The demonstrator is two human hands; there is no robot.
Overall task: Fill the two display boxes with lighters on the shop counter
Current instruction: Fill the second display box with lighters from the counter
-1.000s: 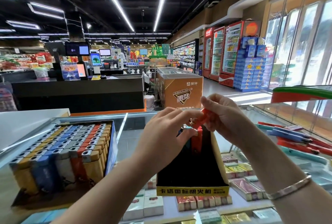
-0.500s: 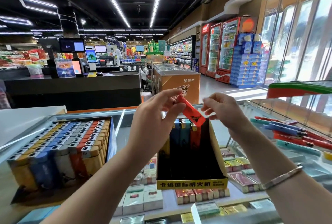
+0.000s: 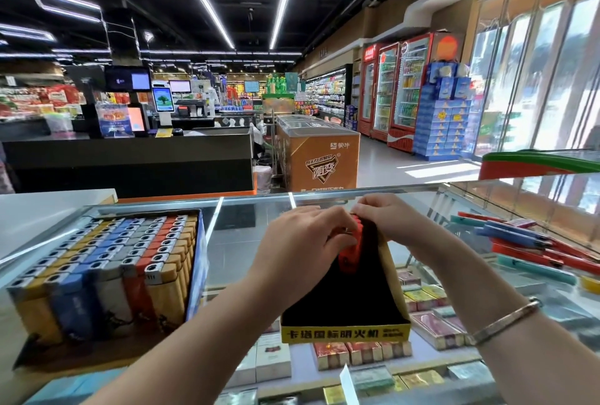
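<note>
Here we have both hands at the far end of the yellow box [image 3: 344, 333], which stands on the glass bench [image 3: 240, 242] right of centre. Our left hand [image 3: 302, 242] pinches a red lighter [image 3: 352, 250] upright and our right hand [image 3: 389, 219] closes on its top, most likely to steady it as it seats in the back row. Filling from the far end seems sensible, since it leaves the near part of the box open for reaching in; that part is dark and bare. The blue box [image 3: 198, 262] on the left is packed with upright lighters in colour rows, so it looks done. Loose lighters [image 3: 519, 239] lie in a pile at the right, near our right hand, handy as stock.
</note>
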